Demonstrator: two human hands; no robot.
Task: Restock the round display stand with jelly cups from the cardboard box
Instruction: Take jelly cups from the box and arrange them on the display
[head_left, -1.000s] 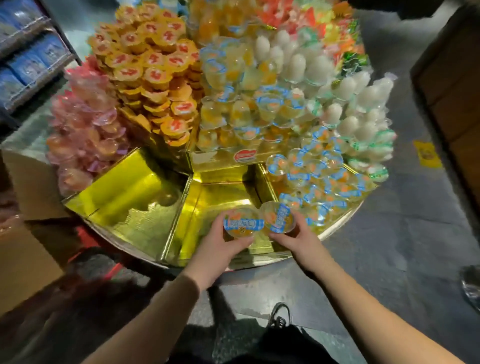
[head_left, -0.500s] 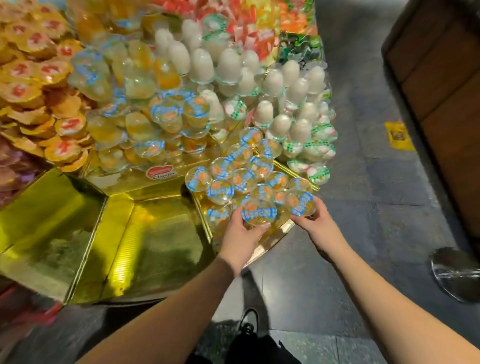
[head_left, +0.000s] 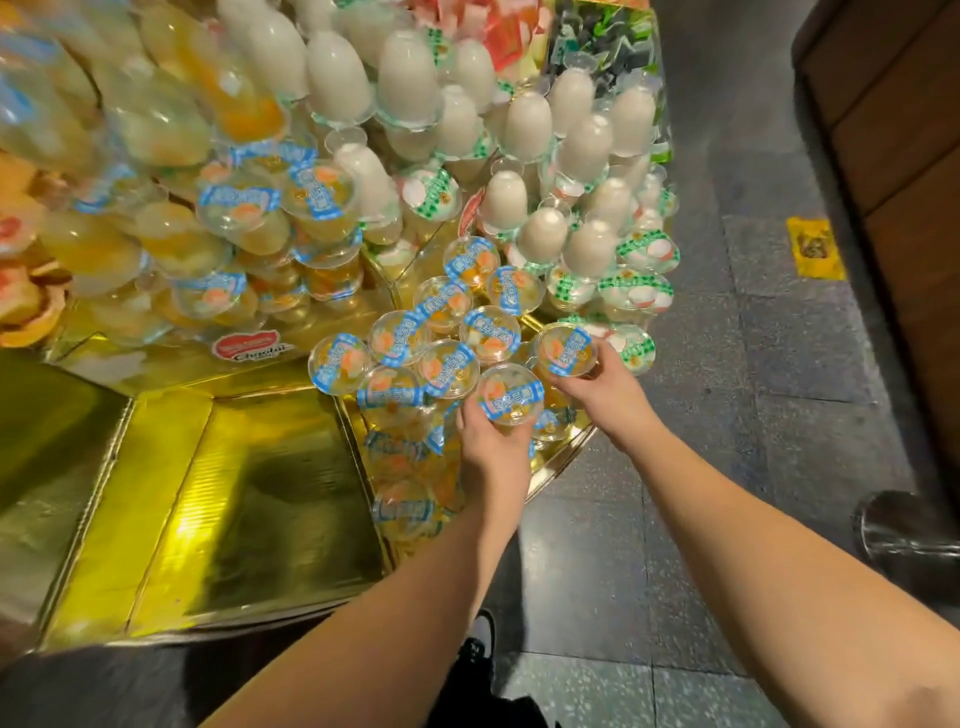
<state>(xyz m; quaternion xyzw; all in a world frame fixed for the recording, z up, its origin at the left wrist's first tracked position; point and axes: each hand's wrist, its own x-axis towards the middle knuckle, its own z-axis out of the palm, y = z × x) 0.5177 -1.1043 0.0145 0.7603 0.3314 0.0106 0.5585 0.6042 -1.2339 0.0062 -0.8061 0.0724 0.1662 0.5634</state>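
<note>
Gold foil lines the round display stand (head_left: 218, 499), and two wedge-shaped compartments at the near left show only their shiny floor. Both hands are up at the next compartment to the right, right on the stand's front edge. Left hand (head_left: 493, 447) grips a blue-labelled jelly cup (head_left: 510, 396) from below, fingers curled round its body, lid facing up. Right hand (head_left: 592, 384) grips a second jelly cup (head_left: 565, 349) the same way, just beside the first and a touch farther back. Both cups sit at the near edge of a cluster of matching blue-labelled cups (head_left: 415, 343), touching or nearly touching their neighbours; whether either cup rests on the pile I cannot tell. Behind them, white jelly cups with green labels (head_left: 587, 249) are stacked upside down, and a blurred heap of orange fruit cups (head_left: 171, 228) rises on the left. A red logo sticker (head_left: 245, 346) marks the inner gold wall. Grey stone floor (head_left: 779, 415) runs along the right, with a yellow floor marker (head_left: 814, 248) and a dark shoe (head_left: 480, 642) below.
</note>
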